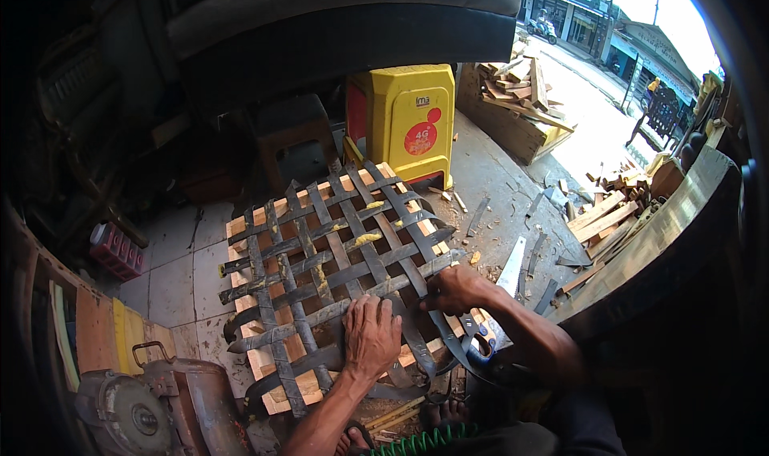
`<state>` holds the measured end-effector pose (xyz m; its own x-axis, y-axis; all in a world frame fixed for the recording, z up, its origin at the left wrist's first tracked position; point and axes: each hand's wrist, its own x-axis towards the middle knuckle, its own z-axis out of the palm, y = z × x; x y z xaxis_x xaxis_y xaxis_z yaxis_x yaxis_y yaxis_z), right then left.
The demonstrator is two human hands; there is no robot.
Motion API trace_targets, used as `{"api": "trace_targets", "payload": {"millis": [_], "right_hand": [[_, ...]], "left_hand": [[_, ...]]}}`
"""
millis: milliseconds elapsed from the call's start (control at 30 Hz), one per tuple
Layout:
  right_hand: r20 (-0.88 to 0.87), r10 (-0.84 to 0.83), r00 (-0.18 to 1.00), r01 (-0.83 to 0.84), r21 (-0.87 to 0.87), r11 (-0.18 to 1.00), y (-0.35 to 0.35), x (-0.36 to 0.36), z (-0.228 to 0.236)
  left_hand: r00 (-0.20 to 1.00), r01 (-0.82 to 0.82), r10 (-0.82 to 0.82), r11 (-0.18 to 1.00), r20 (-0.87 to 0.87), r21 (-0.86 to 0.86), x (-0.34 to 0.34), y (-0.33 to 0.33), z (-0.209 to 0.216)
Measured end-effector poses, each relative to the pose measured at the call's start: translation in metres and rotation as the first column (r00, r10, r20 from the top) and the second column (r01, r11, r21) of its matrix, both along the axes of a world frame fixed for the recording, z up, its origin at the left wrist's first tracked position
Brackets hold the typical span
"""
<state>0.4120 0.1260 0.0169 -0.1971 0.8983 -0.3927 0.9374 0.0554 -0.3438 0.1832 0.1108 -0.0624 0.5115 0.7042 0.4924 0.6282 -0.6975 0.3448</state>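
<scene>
A wooden frame (259, 365) lies tilted in front of me, crossed by woven dark straps (346, 275) that look like rubber; several loose ends stick out past its edges. My left hand (372, 334) rests palm down on the weave near the close side, fingers stretched over a strap. At the frame's right edge my right hand (455, 290) is closed, its fingers curled in beside the straps. What it grips is hidden. Beneath my right forearm lies a handsaw (513, 267), its blade pointing away from me and its blue handle near the frame's corner.
A yellow plastic stool (400, 124) stands beyond the frame, a dark stool (295, 128) beside it. Wood offcuts (605, 218) and strap scraps litter the right side. At lower left sits a rusty machine (188, 400). A green coiled hose (424, 440) lies by my feet.
</scene>
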Motion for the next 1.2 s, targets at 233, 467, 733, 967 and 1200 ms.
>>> {"api": "trace_targets", "payload": {"millis": [233,467,733,967,1200], "right_hand": [[0.012,-0.248,0.969,0.242,0.168,0.955,-0.014,0.037,0.013],[-0.421,0.207,0.883,0.087,0.58,0.81,-0.042,-0.005,0.017],[-0.1,-0.534,0.84,0.52,0.433,0.736,-0.069,-0.015,-0.049],[-0.11,-0.671,0.733,0.674,0.251,0.695,-0.046,-0.023,-0.043],[-0.196,-0.603,0.773,0.631,0.322,0.705,-0.036,-0.008,-0.065]], "left_hand": [[0.999,0.034,-0.033,0.998,0.018,-0.051,0.001,0.003,0.001],[0.702,0.593,-0.059,0.6,0.71,-0.537,0.047,0.029,0.054],[0.923,0.198,0.072,0.752,0.377,-0.628,0.036,0.027,0.057],[0.949,0.09,0.112,0.8,0.296,-0.594,0.039,0.026,0.05],[0.971,0.038,0.093,0.85,0.221,-0.526,0.054,0.03,0.027]]}}
